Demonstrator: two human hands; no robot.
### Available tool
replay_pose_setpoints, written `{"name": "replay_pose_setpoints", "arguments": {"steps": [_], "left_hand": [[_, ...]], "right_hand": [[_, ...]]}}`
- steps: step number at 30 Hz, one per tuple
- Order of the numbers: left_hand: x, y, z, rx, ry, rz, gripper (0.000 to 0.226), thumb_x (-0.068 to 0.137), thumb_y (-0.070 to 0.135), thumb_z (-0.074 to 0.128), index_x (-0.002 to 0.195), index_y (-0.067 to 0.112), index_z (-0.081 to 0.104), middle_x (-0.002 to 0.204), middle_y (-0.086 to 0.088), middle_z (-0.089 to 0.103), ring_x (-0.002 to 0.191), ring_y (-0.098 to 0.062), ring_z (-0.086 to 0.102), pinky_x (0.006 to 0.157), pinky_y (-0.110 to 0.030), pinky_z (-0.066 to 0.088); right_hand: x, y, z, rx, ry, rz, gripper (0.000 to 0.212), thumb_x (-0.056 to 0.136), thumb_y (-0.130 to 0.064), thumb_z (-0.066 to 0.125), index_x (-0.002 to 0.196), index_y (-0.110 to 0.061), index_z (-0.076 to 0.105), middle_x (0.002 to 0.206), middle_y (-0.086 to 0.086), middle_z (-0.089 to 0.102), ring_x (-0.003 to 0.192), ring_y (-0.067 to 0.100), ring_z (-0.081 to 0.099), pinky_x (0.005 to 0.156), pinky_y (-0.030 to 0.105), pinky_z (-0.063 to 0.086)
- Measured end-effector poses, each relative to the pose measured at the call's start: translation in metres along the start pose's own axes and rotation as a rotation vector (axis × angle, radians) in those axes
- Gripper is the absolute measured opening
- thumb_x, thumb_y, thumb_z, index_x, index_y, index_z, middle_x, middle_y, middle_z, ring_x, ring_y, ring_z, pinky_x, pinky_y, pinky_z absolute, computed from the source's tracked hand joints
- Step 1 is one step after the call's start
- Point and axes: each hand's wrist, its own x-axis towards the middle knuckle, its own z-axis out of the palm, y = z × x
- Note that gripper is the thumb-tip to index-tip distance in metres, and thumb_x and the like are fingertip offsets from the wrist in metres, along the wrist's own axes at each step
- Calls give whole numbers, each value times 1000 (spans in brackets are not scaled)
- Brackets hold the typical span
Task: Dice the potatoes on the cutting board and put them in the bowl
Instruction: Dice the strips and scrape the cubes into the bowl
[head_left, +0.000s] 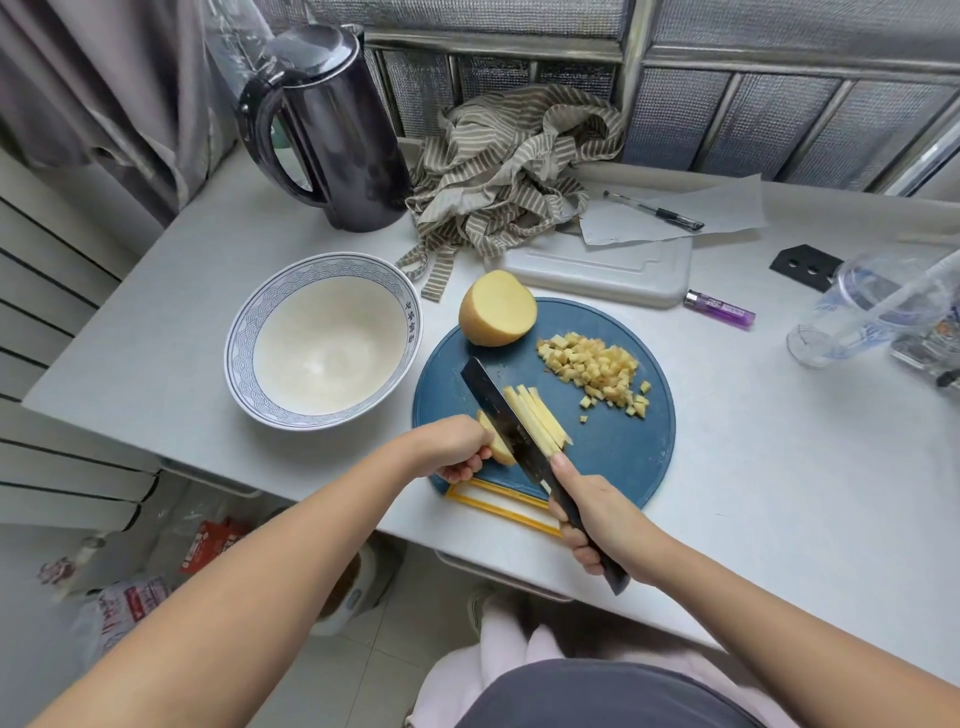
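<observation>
Head view: pale counter (779, 426) fills most of the frame, w/ a dark kettle (337, 130) upright at far left and a striped cloth (509, 166) crumpled just right of it. Bowl (241, 332), white inside w/ blue wave pattern round the rim, sits left of centre, just beside the round blue cutting board (618, 452). White tray (623, 278) lies behind the board, paper sheet (701, 208) partly over it. L hand (457, 447) is at the board's near-left edge, fingers curled down on a potato piece (496, 441), pinning it just left of the blade. R hand (602, 525) is clamped round the handle of the knife (493, 400), one finger stretched fwd to the blade's heel. Blade is dark, angled away to the left, edge down on the board btwn the held piece and a row of potato sticks (540, 415) lying side by side just right of it. Yellow frame (498, 506) pokes out under the board's near edge. Half potato (497, 309) rests at the board's far-left edge, cut face tilted up, overhanging the rim a bit. Diced potato (597, 369) is heaped on the far-right part of the board, a few stray cubes near it, well apart from the bowl. Purple lighter (719, 310) lies right of the tray; pen (654, 210) on the paper.
</observation>
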Motion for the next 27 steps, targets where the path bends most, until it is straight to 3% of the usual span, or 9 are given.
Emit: {"name": "replay_pose_setpoints", "arguments": {"steps": [20, 27], "left_hand": [[12, 1, 1, 66, -13, 3, 28, 95, 5, 28, 69, 15, 36, 57, -2, 27, 49, -13, 22, 44, -22, 20], [15, 1, 1, 70, -12, -11, 28, 95, 9, 30, 68, 15, 36, 56, -1, 29, 48, -12, 23, 43, -21, 21]], "right_hand": [[1, -5, 9, -44, 26, 42, 57, 95, -68, 24, 66, -19, 29, 53, 3, 25, 40, 13, 22, 41, 19, 24], [3, -4, 10, -74, 38, 36, 57, 96, -67, 22, 67, -18, 30, 52, 2, 25, 39, 13, 23, 41, 19, 25]]}}
